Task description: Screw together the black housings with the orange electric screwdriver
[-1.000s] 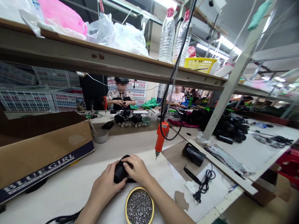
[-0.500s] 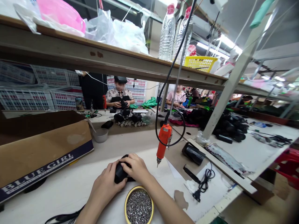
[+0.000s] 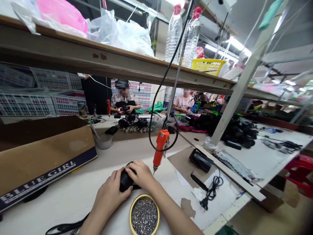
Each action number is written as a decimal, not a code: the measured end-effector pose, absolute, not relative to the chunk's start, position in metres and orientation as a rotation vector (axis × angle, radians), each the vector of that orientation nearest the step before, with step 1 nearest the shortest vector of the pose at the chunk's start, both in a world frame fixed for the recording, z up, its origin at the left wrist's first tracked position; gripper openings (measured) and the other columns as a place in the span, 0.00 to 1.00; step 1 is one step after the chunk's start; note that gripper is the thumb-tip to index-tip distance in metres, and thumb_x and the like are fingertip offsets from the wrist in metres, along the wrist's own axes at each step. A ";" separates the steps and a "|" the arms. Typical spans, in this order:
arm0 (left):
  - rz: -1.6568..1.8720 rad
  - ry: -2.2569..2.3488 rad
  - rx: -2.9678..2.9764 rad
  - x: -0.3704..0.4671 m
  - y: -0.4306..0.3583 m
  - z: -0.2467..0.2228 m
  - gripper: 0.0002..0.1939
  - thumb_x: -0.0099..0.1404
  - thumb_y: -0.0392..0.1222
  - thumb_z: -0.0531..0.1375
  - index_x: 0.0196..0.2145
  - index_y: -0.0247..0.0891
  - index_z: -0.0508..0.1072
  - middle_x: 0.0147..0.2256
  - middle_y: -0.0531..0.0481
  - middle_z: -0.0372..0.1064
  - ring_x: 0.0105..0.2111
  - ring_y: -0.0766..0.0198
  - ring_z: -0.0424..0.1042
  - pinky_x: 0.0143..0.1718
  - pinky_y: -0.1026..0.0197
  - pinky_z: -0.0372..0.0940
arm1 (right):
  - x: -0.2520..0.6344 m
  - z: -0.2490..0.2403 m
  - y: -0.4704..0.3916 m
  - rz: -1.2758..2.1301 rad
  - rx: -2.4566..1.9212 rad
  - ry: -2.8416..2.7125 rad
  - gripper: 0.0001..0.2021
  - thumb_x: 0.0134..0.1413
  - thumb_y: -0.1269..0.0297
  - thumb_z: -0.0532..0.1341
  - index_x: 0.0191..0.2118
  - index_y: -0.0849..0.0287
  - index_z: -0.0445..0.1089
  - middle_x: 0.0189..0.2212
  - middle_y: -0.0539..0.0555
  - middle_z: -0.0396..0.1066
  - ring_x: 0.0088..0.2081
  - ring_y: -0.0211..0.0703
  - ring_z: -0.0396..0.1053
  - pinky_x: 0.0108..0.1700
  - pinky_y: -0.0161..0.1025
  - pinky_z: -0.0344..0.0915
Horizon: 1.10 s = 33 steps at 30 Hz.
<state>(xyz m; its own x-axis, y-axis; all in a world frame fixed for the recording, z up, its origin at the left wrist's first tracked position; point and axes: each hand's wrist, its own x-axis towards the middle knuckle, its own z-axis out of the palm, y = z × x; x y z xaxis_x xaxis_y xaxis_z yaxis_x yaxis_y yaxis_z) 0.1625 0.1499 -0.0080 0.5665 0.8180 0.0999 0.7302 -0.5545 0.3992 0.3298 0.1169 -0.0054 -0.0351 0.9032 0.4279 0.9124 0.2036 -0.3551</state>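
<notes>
Both hands are wrapped round a black plastic housing (image 3: 125, 181) on the white tabletop; its lower side is hidden. My left hand (image 3: 111, 187) grips its near left side, the thumb along the front. From the right, my right hand (image 3: 140, 176) lies over its top and far side with bent fingers. Close in front of the housing, between my forearms, stands a round yellow-rimmed tub (image 3: 144, 214) full of small metal screws. An orange electric screwdriver (image 3: 161, 147) hangs tip down on its cable, just beyond my right hand and touched by neither.
On the left is a cardboard box (image 3: 49, 143), with a clear plastic cup (image 3: 104, 141) beside it. A black device (image 3: 201, 160) and a coiled plug cord (image 3: 214, 189) lie on the right. Overhead runs a shelf (image 3: 117, 63). Co-workers sit across the table.
The hanging electric screwdriver has swung left, closer to my right hand. My hands stay round the black housing in almost the same place. Across the table, a co-worker's hands have shifted.
</notes>
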 end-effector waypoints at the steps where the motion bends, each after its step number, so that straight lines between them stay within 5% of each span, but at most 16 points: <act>1: 0.388 1.276 2.490 0.163 0.149 -0.007 0.30 0.65 0.48 0.58 0.62 0.41 0.58 0.59 0.42 0.67 0.54 0.49 0.72 0.47 0.53 0.67 | 0.330 -0.006 0.117 -0.018 -1.684 -1.917 0.08 0.72 0.63 0.60 0.49 0.54 0.75 0.39 0.52 0.72 0.45 0.44 0.68 0.48 0.38 0.63; 33: 0.381 1.425 2.371 0.174 0.140 -0.006 0.25 0.69 0.54 0.56 0.59 0.42 0.59 0.56 0.43 0.69 0.49 0.45 0.76 0.39 0.52 0.65 | 0.330 0.003 0.111 -0.032 -1.683 -1.951 0.13 0.70 0.64 0.61 0.55 0.54 0.77 0.42 0.57 0.67 0.46 0.50 0.65 0.48 0.43 0.65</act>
